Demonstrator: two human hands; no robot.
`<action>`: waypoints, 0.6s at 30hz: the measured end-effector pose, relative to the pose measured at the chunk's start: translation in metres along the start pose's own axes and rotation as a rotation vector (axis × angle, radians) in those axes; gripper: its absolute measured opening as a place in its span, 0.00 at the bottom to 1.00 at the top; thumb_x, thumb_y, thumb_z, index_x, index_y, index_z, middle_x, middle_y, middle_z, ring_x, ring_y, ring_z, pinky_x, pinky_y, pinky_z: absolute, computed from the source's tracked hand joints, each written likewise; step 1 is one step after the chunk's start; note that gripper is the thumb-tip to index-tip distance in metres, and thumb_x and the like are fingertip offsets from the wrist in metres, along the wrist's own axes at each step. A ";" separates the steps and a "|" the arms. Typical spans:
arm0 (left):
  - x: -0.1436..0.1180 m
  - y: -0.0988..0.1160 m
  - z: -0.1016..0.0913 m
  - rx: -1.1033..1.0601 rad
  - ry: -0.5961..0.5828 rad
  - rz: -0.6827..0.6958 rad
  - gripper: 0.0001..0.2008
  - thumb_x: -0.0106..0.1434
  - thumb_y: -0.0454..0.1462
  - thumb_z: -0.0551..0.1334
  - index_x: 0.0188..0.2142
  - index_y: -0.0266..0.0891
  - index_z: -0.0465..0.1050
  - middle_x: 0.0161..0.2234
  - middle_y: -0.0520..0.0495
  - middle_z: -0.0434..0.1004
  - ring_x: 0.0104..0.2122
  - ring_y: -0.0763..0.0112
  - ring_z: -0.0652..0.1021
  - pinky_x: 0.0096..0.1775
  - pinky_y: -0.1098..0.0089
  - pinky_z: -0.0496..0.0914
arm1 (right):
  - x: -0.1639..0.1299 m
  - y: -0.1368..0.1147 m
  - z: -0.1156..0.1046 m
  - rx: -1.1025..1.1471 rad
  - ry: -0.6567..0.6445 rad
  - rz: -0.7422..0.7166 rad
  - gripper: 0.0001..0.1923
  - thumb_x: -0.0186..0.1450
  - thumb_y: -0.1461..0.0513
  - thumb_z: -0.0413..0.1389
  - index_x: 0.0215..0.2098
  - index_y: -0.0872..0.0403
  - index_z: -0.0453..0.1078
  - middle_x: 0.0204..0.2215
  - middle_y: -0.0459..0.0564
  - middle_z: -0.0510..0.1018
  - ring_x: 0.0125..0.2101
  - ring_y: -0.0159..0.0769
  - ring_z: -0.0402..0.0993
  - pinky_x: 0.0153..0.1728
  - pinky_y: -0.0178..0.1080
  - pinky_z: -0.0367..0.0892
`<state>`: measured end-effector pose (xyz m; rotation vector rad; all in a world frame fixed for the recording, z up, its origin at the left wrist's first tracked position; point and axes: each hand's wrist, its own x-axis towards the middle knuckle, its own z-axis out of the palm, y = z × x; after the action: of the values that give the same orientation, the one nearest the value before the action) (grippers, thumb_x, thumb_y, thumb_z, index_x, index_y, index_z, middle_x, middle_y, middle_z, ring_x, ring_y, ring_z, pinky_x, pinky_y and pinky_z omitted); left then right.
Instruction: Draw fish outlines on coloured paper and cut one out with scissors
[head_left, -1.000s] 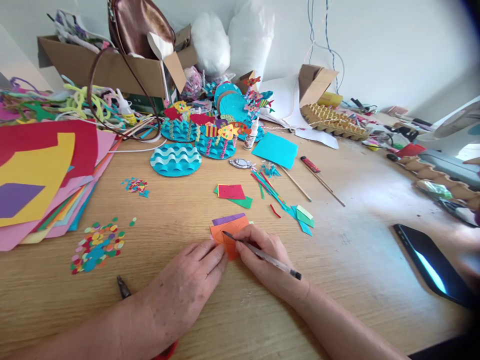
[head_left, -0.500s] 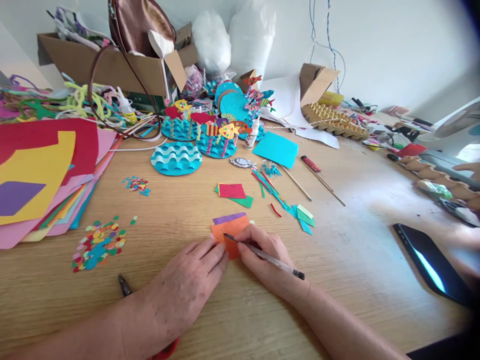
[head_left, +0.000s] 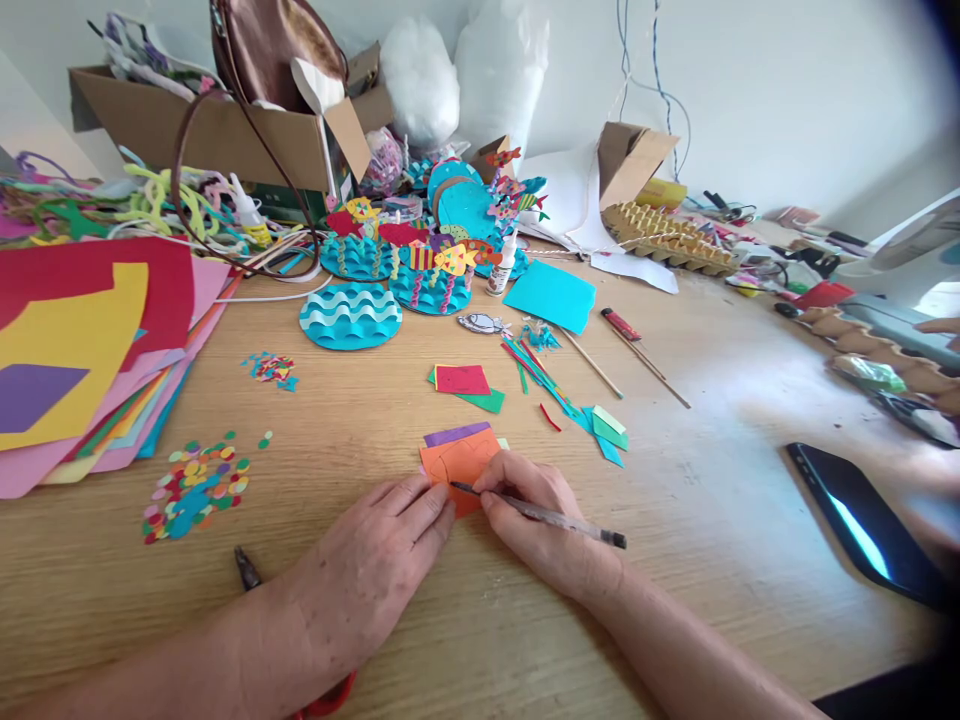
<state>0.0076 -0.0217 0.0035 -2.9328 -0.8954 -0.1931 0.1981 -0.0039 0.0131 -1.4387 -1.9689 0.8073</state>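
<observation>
Head camera view, looking down on a pale wood-grain table crowded with craft supplies. Near the middle, the left hand lies flat, palm down and fingers extended, its fingertips pressing the near-left edge of a small orange paper piece. The right hand is curled closed around a thin clear plastic pen, gripped near its tip, with the dark point touching the orange paper's near edge. A strip of purple paper lies just beyond the orange piece. To the near left sits a scatter of tiny multicoloured paper dots. Far left is a loose stack of large coloured paper sheets. Farther back rest round turquoise discs with wavy paper ridges. At right, a dark glossy phone lies flat.
</observation>
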 end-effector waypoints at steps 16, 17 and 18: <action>-0.001 0.001 -0.001 -0.043 -0.036 -0.033 0.18 0.63 0.26 0.48 0.51 0.29 0.66 0.47 0.39 0.72 0.47 0.60 0.71 0.51 0.61 0.65 | -0.001 -0.002 -0.002 0.112 0.025 0.003 0.05 0.55 0.67 0.48 0.26 0.52 0.63 0.16 0.40 0.65 0.17 0.27 0.60 0.19 0.30 0.55; 0.000 0.002 -0.002 -0.042 -0.036 -0.039 0.18 0.62 0.26 0.48 0.51 0.29 0.66 0.47 0.40 0.72 0.47 0.60 0.71 0.50 0.61 0.66 | -0.001 -0.002 -0.002 0.125 0.020 -0.006 0.05 0.56 0.66 0.48 0.27 0.52 0.64 0.17 0.40 0.66 0.17 0.28 0.60 0.20 0.30 0.55; 0.000 0.002 -0.002 -0.040 -0.034 -0.044 0.18 0.62 0.26 0.48 0.50 0.29 0.66 0.46 0.40 0.73 0.47 0.60 0.71 0.50 0.61 0.66 | -0.001 -0.002 -0.002 0.131 0.011 -0.016 0.05 0.57 0.66 0.48 0.28 0.52 0.64 0.18 0.40 0.67 0.18 0.28 0.61 0.20 0.30 0.56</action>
<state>0.0082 -0.0235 0.0050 -2.9627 -0.9732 -0.1666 0.1982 -0.0049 0.0159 -1.3467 -1.8806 0.9020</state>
